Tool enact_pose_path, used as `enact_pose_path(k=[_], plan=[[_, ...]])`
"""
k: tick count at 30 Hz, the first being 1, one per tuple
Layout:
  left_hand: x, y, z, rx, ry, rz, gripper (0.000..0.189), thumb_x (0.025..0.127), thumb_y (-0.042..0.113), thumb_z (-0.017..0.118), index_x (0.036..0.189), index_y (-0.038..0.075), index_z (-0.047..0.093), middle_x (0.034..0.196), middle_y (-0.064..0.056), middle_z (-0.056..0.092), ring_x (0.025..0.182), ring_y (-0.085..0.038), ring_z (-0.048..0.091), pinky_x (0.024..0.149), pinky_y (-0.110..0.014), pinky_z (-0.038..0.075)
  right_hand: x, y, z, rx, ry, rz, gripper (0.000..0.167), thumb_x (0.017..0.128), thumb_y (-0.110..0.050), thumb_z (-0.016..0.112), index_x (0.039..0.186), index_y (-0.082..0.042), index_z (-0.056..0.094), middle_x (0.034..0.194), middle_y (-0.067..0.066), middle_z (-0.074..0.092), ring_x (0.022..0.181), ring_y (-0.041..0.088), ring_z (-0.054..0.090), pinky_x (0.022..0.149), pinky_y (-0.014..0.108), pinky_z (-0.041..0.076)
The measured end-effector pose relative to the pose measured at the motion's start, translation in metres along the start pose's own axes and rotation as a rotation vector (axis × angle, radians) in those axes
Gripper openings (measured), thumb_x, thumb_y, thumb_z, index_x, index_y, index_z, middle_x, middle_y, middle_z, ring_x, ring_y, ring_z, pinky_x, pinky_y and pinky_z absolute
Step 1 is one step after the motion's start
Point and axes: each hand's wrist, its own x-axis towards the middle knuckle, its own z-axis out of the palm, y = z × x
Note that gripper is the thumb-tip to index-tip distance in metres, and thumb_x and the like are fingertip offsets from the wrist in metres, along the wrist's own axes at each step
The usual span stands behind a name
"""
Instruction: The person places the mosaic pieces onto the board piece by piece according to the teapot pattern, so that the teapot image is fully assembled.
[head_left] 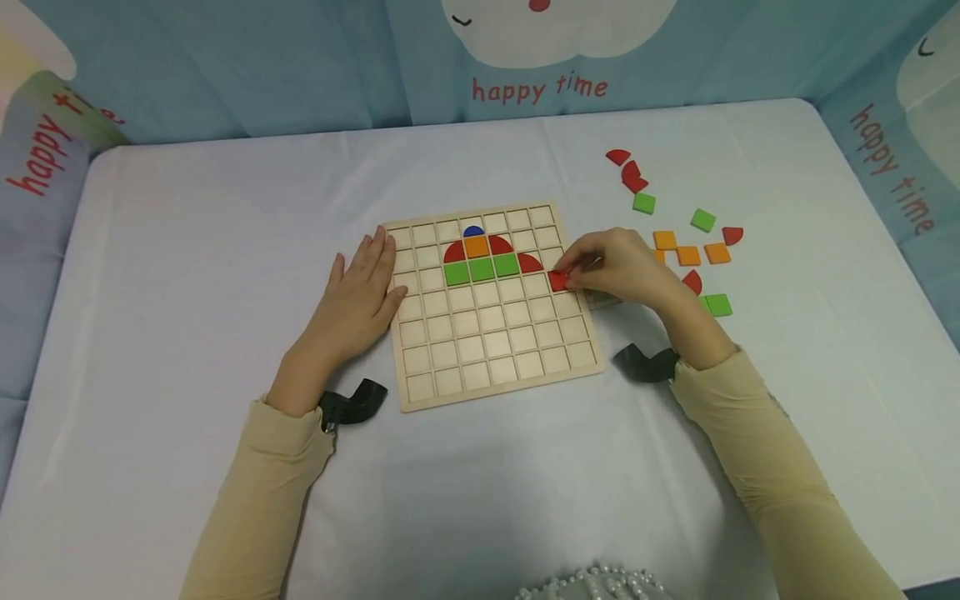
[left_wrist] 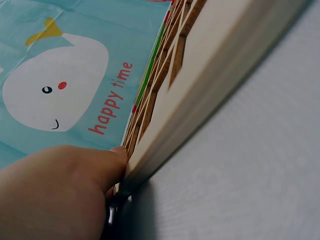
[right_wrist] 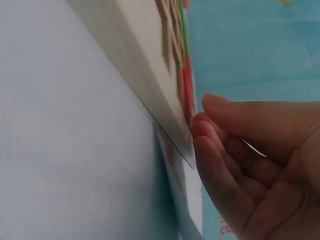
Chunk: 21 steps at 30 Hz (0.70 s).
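A wooden grid board (head_left: 465,396) lies on the white table. It bears a blue half-round piece (head_left: 473,232), an orange square (head_left: 476,247), three green squares (head_left: 482,269) in a row, and red quarter-round pieces (head_left: 529,263) beside them. At the board's right edge my right hand (head_left: 618,265) pinches a red tile (head_left: 557,282) between thumb and fingers, low over a cell; the fingertips hide part of it. My left hand (head_left: 354,298) rests along the left edge with fingers straight. In the left wrist view, its thumb (left_wrist: 112,162) lies against the board's rim.
Loose red pieces (head_left: 618,157), green squares (head_left: 702,220) and orange squares (head_left: 717,252) lie scattered right of the board. Something flat (head_left: 604,300) shows partly under the right hand. Black wrist cameras (head_left: 363,403) sit at both cuffs. A printed blue curtain (head_left: 300,75) borders the table.
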Motion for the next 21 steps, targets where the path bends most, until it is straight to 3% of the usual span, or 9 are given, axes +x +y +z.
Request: enact_pose_path(k=[6,12,15,21], plan=[[0.002,0.000,0.001,-0.002,-0.005,0.001,0.063,0.104,0.031,0.030,0.150,-0.001,0.003,0.157,-0.014,-0.005,0.143,-0.028,-0.004,0.111,-0.053,-0.006,-0.012,0.009,-0.016,0.042,0.058,0.078,0.014,0.083,-0.005,0.072,0.096,-0.003,0.072,0.088,0.007,0.068,0.074,0.018,0.061,0.059,0.022,0.046],[0.001,0.001,-0.001,-0.001,-0.005,-0.003,0.063,0.104,0.031,0.031,0.150,-0.001,0.003,0.157,-0.014,-0.005,0.144,-0.029,-0.003,0.111,-0.053,-0.005,-0.033,0.027,-0.035,-0.004,0.156,0.137,0.018,0.084,-0.014,0.073,0.099,-0.005,0.072,0.092,0.008,0.067,0.080,0.014,0.058,0.065,0.017,0.046],[0.000,0.001,-0.001,-0.006,-0.001,-0.002,0.063,0.104,0.030,0.031,0.150,-0.002,0.003,0.157,-0.014,-0.004,0.143,-0.029,-0.002,0.111,-0.053,-0.005,-0.045,0.039,-0.044,-0.012,0.181,0.175,0.020,0.085,-0.016,0.072,0.101,-0.003,0.071,0.094,0.008,0.067,0.075,0.015,0.057,0.059,0.019,0.046],[-0.001,0.000,-0.001,-0.009,0.002,-0.005,0.063,0.104,0.030,0.031,0.150,-0.002,0.003,0.157,-0.014,-0.004,0.143,-0.029,-0.003,0.111,-0.053,-0.005,-0.066,0.059,-0.058,-0.031,0.226,0.238,0.025,0.085,-0.015,0.072,0.104,0.001,0.069,0.086,0.001,0.065,0.070,0.010,0.059,0.058,0.018,0.048]])
